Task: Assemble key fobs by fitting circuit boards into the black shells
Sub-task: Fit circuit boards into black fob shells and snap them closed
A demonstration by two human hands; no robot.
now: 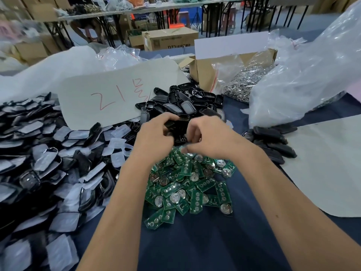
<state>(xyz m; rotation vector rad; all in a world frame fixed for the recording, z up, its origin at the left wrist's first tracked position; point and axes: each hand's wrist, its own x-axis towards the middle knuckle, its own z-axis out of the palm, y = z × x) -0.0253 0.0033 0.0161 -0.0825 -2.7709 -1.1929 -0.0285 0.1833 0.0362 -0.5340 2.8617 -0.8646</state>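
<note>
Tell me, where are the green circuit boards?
In the head view, the circuit boards lie heaped on the blue table, centre, just below both hands, between the forearms, with the black shells piled beyond.

**A crowded workshop behind the bench**

The work surface was covered in a dark blue cloth [205,241]. At twelve o'clock, beyond its far edge, a long table [136,10] on thin black metal legs ran across the room, its top heaped with blurred goods. Under it stood brown cardboard boxes, one large carton [170,39] with printed lettering near the middle. A blue floor [259,24] showed between the legs at one o'clock. More cartons [31,49] were stacked at ten o'clock. A red stool [184,17] stood under the far table. The light was even and bright, with no window in sight.
</note>
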